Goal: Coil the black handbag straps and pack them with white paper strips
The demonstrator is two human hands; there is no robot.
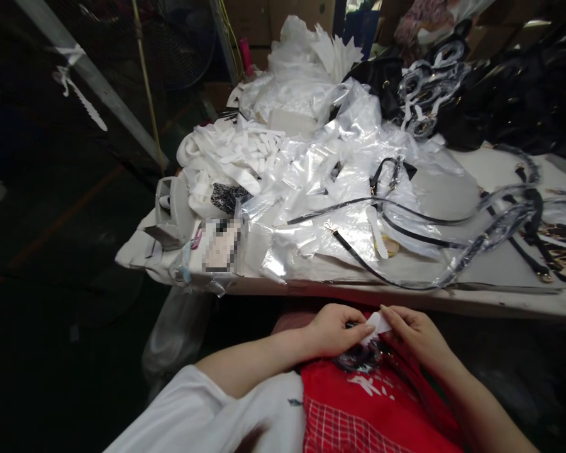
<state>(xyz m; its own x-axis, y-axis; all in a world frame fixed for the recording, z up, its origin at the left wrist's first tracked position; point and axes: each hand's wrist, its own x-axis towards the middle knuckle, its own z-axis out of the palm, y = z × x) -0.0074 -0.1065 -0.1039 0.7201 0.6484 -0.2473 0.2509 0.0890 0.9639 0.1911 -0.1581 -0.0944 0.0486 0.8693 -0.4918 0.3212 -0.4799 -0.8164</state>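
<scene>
Over my lap, a small white strip [376, 326] is pinched between the thumb and fingers of my left hand [337, 330]. The fingertips of my right hand [417, 336] are closed on the other end of that strip. Just below it, against the red apron [358, 402], is a coiled black strap [358, 360] in shiny clear plastic. The fingers partly hide the coil, and whether they also grip it I cannot tell.
Ahead stands a table with a pale front edge [321, 288]. On it lie black straps [419, 217], clear plastic bags [306, 182], white strips [249, 148], a tape dispenser [172, 211] and a blurred-out item [221, 245]. Black bags [523, 94] are piled far right, near another person's sleeve [419, 22].
</scene>
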